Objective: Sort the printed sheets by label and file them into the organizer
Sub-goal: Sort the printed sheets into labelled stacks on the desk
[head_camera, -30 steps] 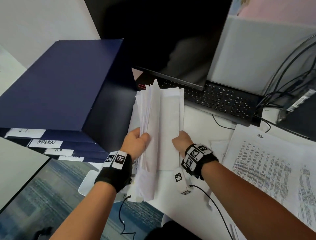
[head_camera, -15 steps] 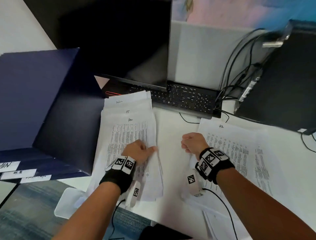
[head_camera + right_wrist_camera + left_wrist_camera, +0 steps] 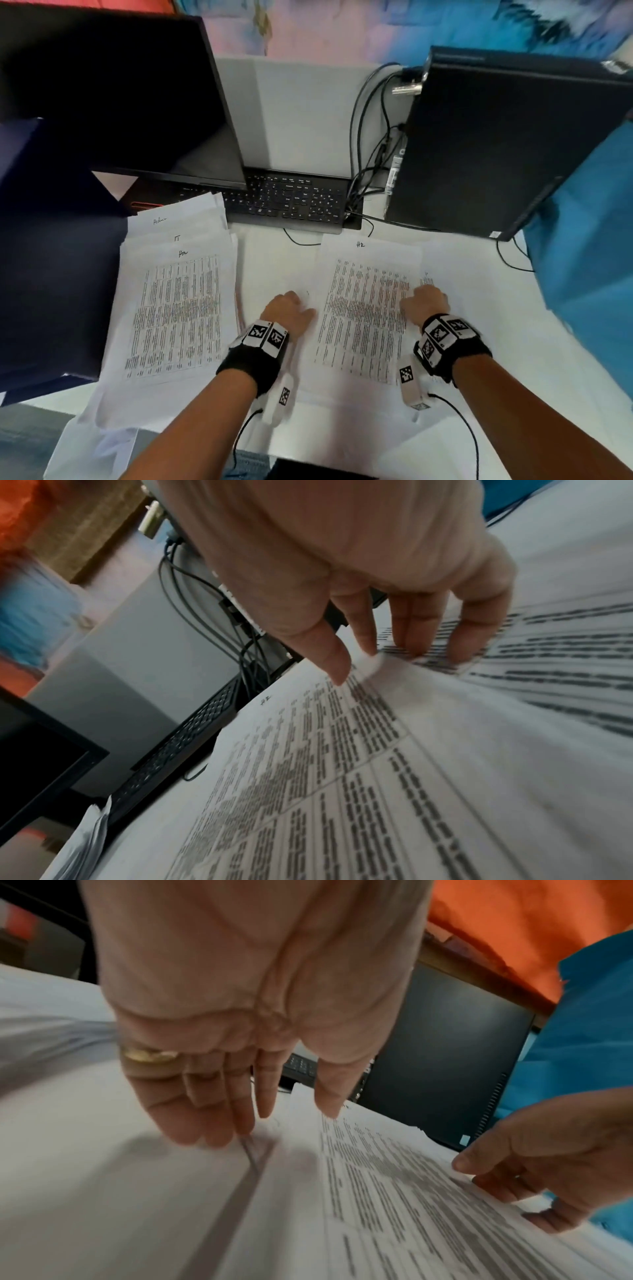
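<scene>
Two piles: the right pile (image 3: 366,308) reads "HR" (left pile's (image 3: 174,308) labels unclear); right hand (image 3: 426,306) pinches its edge, left hand (image 3: 287,311) lies flat, fingers straight

The right hand (image 3: 359,569) reaches down over a printed sheet (image 3: 342,764) lined with columns of blurred text. The thumb (image 3: 334,658) lies on top of the sheet's lifted edge while the fingers (image 3: 363,631) curl down behind it, pinching the paper. Another printed sheet (image 3: 565,647) lies beyond, under the fingertips. A black keyboard (image 3: 185,753) sits just past the papers, with dark cables (image 3: 212,593) hanging behind it and a dark monitor (image 3: 37,753) at the left.
</scene>
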A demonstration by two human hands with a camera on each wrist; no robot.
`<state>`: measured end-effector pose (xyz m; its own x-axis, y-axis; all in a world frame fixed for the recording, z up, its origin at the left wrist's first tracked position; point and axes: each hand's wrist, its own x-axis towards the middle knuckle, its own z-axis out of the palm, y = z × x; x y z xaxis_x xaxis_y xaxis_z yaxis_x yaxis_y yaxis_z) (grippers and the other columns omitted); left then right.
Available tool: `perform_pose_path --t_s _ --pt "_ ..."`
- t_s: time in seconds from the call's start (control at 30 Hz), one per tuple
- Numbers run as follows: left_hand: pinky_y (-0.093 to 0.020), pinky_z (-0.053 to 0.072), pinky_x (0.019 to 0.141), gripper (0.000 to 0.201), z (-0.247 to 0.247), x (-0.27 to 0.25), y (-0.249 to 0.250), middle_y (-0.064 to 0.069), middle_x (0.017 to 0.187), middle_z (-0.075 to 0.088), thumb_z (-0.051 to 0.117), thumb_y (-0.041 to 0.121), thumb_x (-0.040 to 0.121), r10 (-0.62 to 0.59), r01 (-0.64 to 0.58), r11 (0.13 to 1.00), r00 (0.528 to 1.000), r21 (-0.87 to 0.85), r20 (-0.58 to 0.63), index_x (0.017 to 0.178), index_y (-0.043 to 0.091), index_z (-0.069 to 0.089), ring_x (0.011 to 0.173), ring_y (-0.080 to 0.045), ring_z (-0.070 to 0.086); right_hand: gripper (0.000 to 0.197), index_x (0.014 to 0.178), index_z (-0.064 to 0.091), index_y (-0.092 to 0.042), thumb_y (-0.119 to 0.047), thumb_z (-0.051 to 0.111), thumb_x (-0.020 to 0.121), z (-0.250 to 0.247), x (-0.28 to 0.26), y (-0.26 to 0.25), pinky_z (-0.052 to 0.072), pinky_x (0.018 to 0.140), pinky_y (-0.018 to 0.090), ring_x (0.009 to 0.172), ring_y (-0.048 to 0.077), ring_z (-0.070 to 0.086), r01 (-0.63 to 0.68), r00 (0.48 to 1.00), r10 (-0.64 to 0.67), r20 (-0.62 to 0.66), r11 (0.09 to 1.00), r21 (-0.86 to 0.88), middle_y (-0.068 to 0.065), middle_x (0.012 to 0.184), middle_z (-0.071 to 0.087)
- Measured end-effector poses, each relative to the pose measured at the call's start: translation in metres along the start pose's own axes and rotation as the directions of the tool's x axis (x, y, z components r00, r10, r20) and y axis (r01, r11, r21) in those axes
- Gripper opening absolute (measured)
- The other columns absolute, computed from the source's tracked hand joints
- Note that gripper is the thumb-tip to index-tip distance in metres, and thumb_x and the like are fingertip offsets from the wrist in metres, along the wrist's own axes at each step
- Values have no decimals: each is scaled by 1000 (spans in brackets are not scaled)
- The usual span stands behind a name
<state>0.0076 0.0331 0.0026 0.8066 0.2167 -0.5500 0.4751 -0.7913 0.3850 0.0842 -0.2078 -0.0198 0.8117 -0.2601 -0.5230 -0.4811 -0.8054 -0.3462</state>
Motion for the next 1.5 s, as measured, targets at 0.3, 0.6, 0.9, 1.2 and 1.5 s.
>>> perform_pose_path --t_s 0.3,0.6,0.9,1.2,1.5 --pt "-20 44 86 20 39 -16 14 -1 106 59 55 5 85 166 -170 981 985 -95 -49 95 18 65 102 -17 59 56 141 36 -5 -3 55 88 -12 7 23 42 79 24 106 28 56 36 998 -48 35 955 296 14 138 49" --pt "-27 29 112 28 69 -27 12 1 142 45 53 1 82 315 -327 939 943 -106 -110 97 17 71 133 -16 37 10 80 57 4 8 50 76 -8 25 42 54 72 38 84 33 64 48 995 -77 58 916 399 21 87 64" --pt "-17 32 93 72 53 -19 11 6 118 43 75 15 77 40 -138 840 980 -525 -194 135 18 33 112 -10 45 30 59 59 -15 6 65 80 -9 19 48 46 59 28 66 20 54 62 993 -99 61 896 439 4 68 60" --pt "-9 40 65 60 62 -16 6 0 92 55 76 6 74 -26 -172 768 954 -616 -299 119 25 41 79 -12 53 35 56 53 -16 6 64 82 -10 15 50 42 55 26 61 17 49 90 991 -125 47 885 456 2 64 56" --pt "-25 45 93 54 39 -4 12 4 110 61 72 5 78 13 -325 631 913 -705 -409 122 22 46 107 -10 56 41 51 49 -13 21 44 72 -15 10 49 35 52 21 65 22 49 131 983 -171 64 907 401 5 62 51"
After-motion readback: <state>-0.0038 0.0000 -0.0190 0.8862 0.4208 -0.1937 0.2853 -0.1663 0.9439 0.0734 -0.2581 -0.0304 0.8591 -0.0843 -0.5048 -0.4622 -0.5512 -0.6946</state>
